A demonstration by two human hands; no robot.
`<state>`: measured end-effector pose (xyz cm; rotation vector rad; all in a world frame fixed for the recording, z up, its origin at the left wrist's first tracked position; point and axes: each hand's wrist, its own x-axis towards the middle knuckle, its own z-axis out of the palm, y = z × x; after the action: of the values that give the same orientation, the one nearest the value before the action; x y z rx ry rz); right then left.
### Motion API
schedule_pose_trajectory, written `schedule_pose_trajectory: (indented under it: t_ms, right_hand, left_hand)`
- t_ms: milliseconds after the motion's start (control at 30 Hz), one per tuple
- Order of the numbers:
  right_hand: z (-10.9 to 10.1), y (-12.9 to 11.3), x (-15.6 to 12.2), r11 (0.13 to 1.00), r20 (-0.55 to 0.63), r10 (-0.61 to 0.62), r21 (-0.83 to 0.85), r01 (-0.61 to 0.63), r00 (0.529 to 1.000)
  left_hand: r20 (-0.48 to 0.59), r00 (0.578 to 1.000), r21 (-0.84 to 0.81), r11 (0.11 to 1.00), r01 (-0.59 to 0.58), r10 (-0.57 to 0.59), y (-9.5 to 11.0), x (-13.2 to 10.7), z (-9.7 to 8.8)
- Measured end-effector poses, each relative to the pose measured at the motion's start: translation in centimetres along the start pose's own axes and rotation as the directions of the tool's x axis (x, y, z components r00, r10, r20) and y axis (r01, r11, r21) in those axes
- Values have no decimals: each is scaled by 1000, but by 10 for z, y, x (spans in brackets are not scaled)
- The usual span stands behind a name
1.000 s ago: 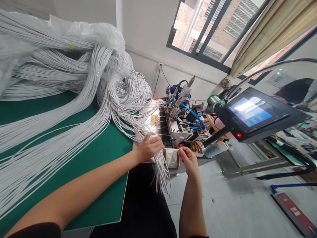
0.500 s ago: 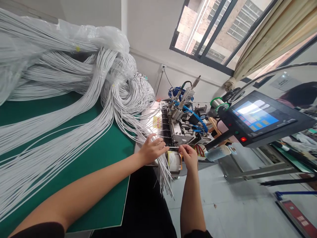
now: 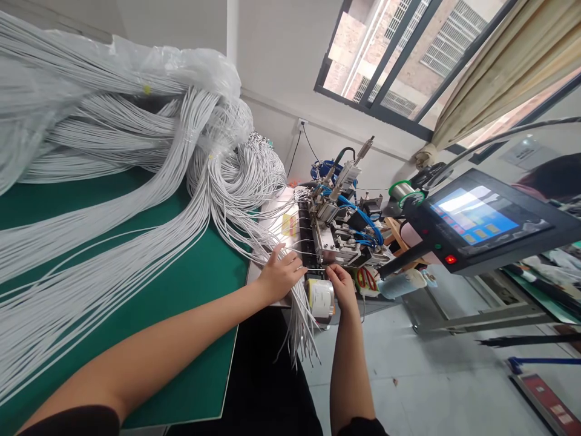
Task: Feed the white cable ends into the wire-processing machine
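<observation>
A short stretch of white cable [image 3: 316, 270] runs between my two hands at the near end of the machine [image 3: 331, 233]. My right hand [image 3: 341, 284] pinches its end between thumb and fingertips. My left hand [image 3: 282, 277] is closed on the same cable at thumb and forefinger, with its other fingers partly spread. Below the left hand a bunch of loose white cable ends [image 3: 302, 327] hangs down. Several cables lie across the black feed strip [image 3: 307, 227] of the machine. A round part with a white label [image 3: 321, 300] sits just under the cable.
Long bundles of white cable [image 3: 136, 266] cover much of the green table [image 3: 200, 339] on the left. A control screen [image 3: 481, 212] on an arm stands at the right. Behind it are a wire spool [image 3: 403, 192] and part of another person [image 3: 551, 178].
My right hand has moved slightly left toward my left hand, so less cable shows between them. The view has shifted a little.
</observation>
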<state>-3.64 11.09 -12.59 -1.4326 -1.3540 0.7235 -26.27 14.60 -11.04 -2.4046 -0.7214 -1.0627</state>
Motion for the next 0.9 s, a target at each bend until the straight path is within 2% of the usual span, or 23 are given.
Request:
schedule_pose_trajectory:
  t_ms: [133, 333, 600, 900]
  right_hand:
    - [-1, 1, -1, 1000, -12, -2, -25, 2, 1000]
    - [-5, 3, 1, 996, 83, 60, 55, -65, 995]
    - [4, 7, 4, 929, 30, 230, 290, -229, 973]
    - [13, 5, 2, 891, -9, 279, 376, -256, 960]
  left_hand:
    - [-4, 1000, 12, 1000, 5, -5, 0, 0, -1]
    - [20, 1000, 7, 1000, 21, -22, 0, 1, -2]
    - [41, 999, -12, 1000, 20, -20, -2, -1, 0]
    - [37, 999, -5, 1000, 30, -30, -2, -1, -8]
